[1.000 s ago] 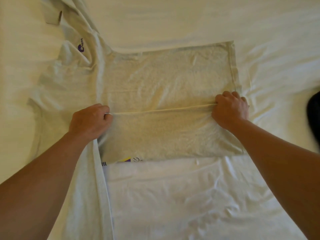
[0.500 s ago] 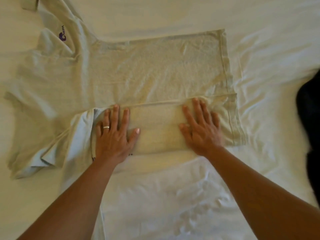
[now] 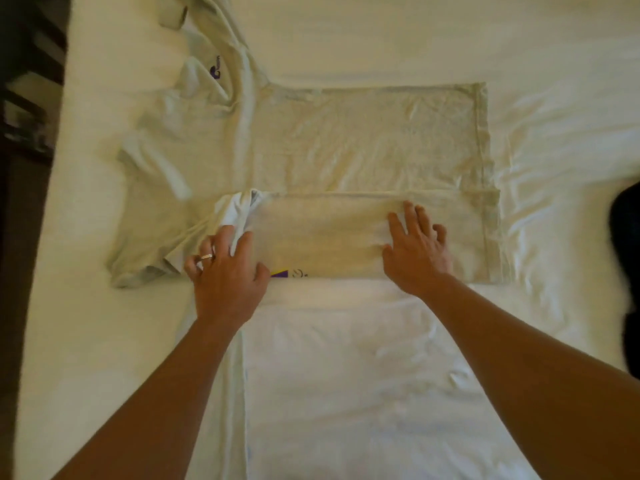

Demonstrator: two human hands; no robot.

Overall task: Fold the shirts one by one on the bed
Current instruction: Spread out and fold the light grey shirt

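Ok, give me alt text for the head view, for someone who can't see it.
Pale shirt spread on a white bed, its near side folded over; the right hand presses the fold flat while the left hand pinches fabric by the sleeve.

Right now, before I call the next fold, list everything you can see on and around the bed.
shirt: one, pale grey, spread sideways mid-bed, near side folded over, purple logo by the collar
second garment: one, white, flat on the bed below the shirt
bed sheet: one, white, wrinkled at right
dark object: one, black, right edge, cannot identify
dark furniture: left edge, beside the bed
ring: one, silver, on left hand
left hand: one, gripping the sleeve fabric
right hand: one, flat on the folded panel
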